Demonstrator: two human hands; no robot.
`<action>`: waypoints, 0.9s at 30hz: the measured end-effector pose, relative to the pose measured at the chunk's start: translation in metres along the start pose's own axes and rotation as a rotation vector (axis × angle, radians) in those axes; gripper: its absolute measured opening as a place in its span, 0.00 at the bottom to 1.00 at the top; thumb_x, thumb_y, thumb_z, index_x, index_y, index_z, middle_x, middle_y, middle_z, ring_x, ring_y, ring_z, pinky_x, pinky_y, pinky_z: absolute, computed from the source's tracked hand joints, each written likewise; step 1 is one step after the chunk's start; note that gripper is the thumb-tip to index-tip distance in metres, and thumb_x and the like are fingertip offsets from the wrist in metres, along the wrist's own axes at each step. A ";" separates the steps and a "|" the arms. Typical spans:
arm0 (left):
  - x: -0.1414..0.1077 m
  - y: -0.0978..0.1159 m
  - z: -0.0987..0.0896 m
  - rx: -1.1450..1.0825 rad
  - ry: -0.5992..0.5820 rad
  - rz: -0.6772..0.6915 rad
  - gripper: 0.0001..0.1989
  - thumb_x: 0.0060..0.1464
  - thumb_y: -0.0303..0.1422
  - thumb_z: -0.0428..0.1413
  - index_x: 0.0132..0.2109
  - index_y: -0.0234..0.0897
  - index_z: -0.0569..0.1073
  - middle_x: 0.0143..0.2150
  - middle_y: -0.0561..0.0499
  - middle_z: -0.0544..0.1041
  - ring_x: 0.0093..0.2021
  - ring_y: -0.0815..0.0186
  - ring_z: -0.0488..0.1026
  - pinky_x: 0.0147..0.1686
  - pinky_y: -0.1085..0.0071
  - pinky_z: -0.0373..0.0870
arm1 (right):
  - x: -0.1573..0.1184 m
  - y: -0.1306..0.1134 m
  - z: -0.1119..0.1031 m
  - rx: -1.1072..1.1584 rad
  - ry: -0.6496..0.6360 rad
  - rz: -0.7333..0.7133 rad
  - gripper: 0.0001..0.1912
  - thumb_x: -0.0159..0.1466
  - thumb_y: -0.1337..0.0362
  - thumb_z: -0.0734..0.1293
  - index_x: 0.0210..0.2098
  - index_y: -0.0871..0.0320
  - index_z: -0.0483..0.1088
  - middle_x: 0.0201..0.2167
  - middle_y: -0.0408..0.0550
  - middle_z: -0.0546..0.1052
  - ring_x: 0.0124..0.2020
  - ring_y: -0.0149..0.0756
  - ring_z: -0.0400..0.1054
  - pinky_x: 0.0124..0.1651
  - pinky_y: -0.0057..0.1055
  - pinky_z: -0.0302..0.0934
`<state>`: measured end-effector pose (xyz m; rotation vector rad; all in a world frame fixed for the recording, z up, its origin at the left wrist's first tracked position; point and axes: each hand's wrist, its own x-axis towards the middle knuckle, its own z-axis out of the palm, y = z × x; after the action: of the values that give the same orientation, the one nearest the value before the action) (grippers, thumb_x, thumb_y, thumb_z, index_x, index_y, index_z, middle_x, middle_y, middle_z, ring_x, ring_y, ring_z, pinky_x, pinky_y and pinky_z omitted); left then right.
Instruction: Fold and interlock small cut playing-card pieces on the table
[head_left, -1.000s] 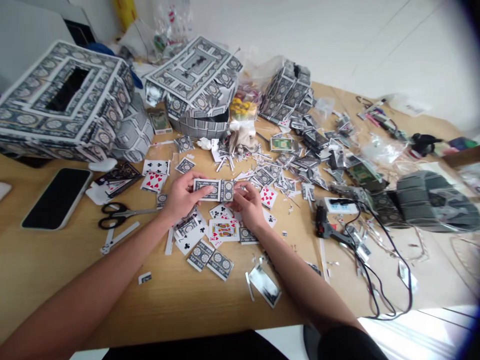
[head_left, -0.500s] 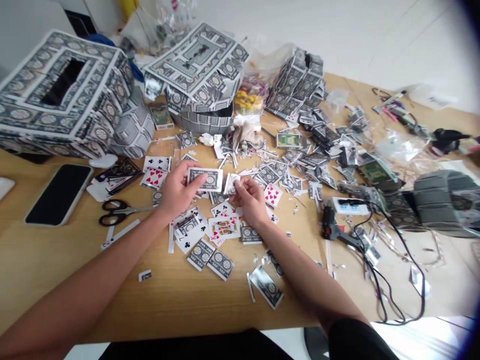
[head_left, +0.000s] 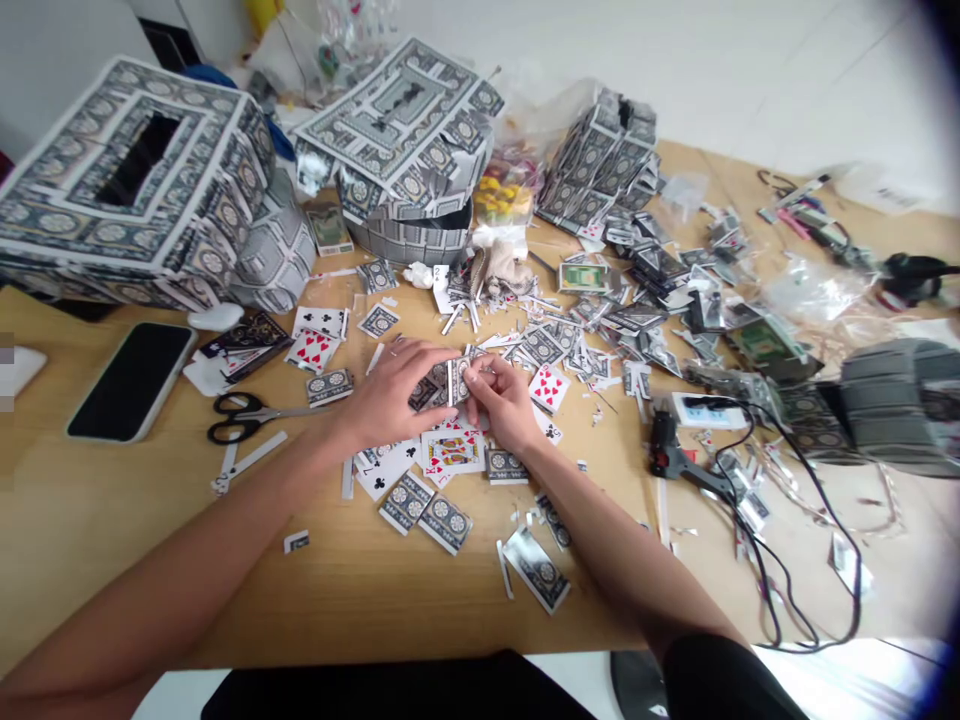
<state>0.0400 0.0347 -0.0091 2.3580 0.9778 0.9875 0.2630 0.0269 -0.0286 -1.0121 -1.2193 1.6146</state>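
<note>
My right hand [head_left: 504, 395] is closed, pinching a small folded playing-card piece [head_left: 457, 382] with a patterned back and a white edge. Just left of it is my left hand [head_left: 401, 392], its thumb and fingers spread apart around the left side of that piece. Whether its fingertips touch the piece, I cannot tell. Patterned cards lie partly hidden beneath the left hand. Below the hands are a king card [head_left: 454, 452], a clubs card [head_left: 386, 470] and two cards lying face down [head_left: 425, 512]. A hearts card [head_left: 550, 388] lies right of my right hand.
Scissors [head_left: 251, 415] and a phone [head_left: 133, 382] lie at left. Behind stand card-covered boxes [head_left: 214, 215] and a round container [head_left: 409, 238] under a card-covered lid [head_left: 405, 115]. Card scraps [head_left: 637, 260] spread rightward. A glue gun [head_left: 675, 450] with black cables lies at right.
The white-bordered card no longer shows in my left hand. That hand has opened and moved right, close to the folded piece. My right hand still pinches that piece.
</note>
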 end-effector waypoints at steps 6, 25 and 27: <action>-0.002 0.001 0.000 0.051 0.003 -0.002 0.31 0.61 0.47 0.69 0.65 0.43 0.70 0.59 0.43 0.80 0.60 0.50 0.78 0.63 0.51 0.73 | -0.001 0.001 0.004 0.003 -0.041 -0.010 0.28 0.60 0.41 0.80 0.40 0.51 0.65 0.22 0.34 0.75 0.17 0.28 0.65 0.20 0.26 0.59; 0.013 0.027 -0.065 0.301 -0.904 -0.612 0.10 0.47 0.36 0.71 0.27 0.41 0.77 0.27 0.51 0.78 0.28 0.61 0.71 0.30 0.66 0.57 | -0.001 0.003 0.003 -0.057 -0.074 -0.109 0.26 0.64 0.47 0.79 0.53 0.51 0.70 0.32 0.39 0.74 0.29 0.33 0.71 0.36 0.35 0.72; 0.012 0.028 -0.062 0.250 -0.897 -0.544 0.06 0.49 0.30 0.66 0.28 0.42 0.77 0.29 0.52 0.78 0.29 0.61 0.71 0.30 0.66 0.56 | -0.002 0.004 0.002 -0.070 -0.063 -0.119 0.26 0.64 0.47 0.79 0.54 0.51 0.71 0.33 0.40 0.75 0.30 0.34 0.71 0.36 0.35 0.72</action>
<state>0.0129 0.0300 0.0546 2.1326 1.2533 -0.3977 0.2608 0.0239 -0.0316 -0.9198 -1.3609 1.5307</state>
